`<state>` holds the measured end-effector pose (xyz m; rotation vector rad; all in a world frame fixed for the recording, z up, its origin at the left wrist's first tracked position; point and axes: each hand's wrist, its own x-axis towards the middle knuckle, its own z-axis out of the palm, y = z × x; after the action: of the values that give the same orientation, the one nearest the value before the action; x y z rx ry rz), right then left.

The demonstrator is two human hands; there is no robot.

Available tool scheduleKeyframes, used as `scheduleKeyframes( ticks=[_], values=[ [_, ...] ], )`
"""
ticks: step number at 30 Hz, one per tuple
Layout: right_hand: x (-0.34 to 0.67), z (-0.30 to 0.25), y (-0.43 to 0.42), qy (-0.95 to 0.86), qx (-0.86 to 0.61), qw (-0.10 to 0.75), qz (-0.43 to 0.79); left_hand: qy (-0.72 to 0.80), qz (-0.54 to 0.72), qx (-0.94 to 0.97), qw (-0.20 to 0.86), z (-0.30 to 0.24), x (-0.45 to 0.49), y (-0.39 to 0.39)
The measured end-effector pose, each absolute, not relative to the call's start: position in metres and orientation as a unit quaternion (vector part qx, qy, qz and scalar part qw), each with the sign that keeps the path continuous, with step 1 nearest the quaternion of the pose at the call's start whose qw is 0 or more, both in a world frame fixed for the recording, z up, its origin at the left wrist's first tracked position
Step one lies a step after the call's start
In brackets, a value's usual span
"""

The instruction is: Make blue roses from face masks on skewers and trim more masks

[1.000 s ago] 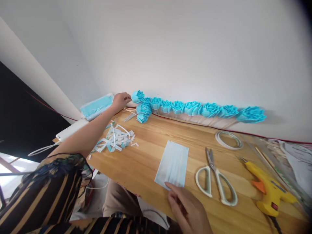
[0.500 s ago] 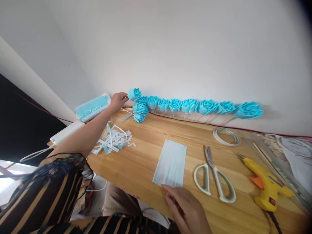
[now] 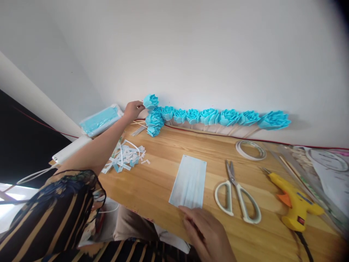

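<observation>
My left hand (image 3: pixel 132 109) reaches to the far left of the wooden table (image 3: pixel 163 174) and pinches a blue paper flower (image 3: pixel 151 100) at the left end of a row of blue flowers (image 3: pixel 218 117) leaning on the wall. My right hand (image 3: pixel 207 234) rests near the table's front edge with its fingers flat, the fingertips touching the near edge of a pale blue face mask (image 3: pixel 189 182) that lies flat on the wood.
White-handled scissors (image 3: pixel 236 194) lie right of the mask, then a yellow glue gun (image 3: pixel 293 202). A tape ring (image 3: pixel 250 150) sits near the wall. Cut mask scraps (image 3: pixel 125 156) are piled at the left, with a pack of masks (image 3: pixel 99 120) beyond.
My left hand has lifted the end flower slightly higher against the wall. My right hand stays on the mask's near edge.
</observation>
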<state>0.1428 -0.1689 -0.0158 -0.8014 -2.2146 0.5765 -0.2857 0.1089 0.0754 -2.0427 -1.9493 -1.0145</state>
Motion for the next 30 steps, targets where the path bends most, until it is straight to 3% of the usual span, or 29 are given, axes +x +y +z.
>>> scheduleKeyframes(
  ticks=[13, 30],
  values=[
    [0.143, -0.015, -0.171, -0.858, -0.309, 0.343, 0.227, -0.64, -0.36, -0.678, 0.043, 0.057, -0.292, 0.103],
    [0.143, -0.011, -0.173, -0.852, -0.316, 0.347, 0.232, -0.666, -0.297, -0.684, -0.001, 0.059, -0.295, 0.104]
  ],
)
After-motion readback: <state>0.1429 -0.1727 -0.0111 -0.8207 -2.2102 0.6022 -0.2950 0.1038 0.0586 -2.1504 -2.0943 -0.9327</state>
